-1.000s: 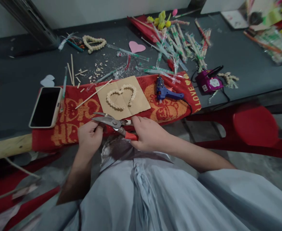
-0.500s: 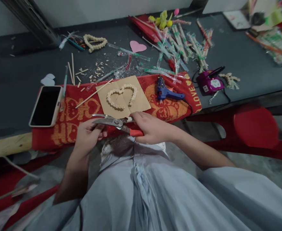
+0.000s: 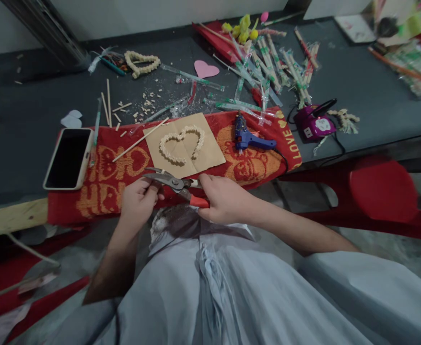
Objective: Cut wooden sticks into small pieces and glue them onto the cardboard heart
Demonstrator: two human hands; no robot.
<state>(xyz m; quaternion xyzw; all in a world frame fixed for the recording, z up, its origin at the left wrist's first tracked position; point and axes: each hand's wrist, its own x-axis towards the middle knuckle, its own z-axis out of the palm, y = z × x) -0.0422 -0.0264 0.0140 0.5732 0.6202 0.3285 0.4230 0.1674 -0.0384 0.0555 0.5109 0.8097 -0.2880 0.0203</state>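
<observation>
My right hand (image 3: pixel 227 199) is wrapped round the red handles of a pair of pruning shears (image 3: pixel 176 184). Their blades point left, spread slightly apart, just over the near edge of the towel. My left hand (image 3: pixel 137 201) is closed in a pinch at the blade tips; what its fingers hold is too small to make out. Beyond the shears, a brown paper square (image 3: pixel 212 155) lies on the red patterned towel (image 3: pixel 104 201). On it rests a heart outline of small pale pieces (image 3: pixel 167 151), with a gap at its lower point. A thin wooden stick (image 3: pixel 138 140) crosses the paper's left edge.
A blue glue gun (image 3: pixel 251 140) lies right of the paper, a phone (image 3: pixel 68 160) to the left. Behind are cut stick bits (image 3: pixel 149 103), a second heart frame (image 3: pixel 142 64), a pink paper heart (image 3: pixel 206 69) and wrapped chopsticks (image 3: pixel 268 62). A red stool (image 3: pixel 383 189) stands at right.
My left hand has shifted a little to the right. The shears have tilted slightly and lowered with my right hand. Things on the table stay where they were.
</observation>
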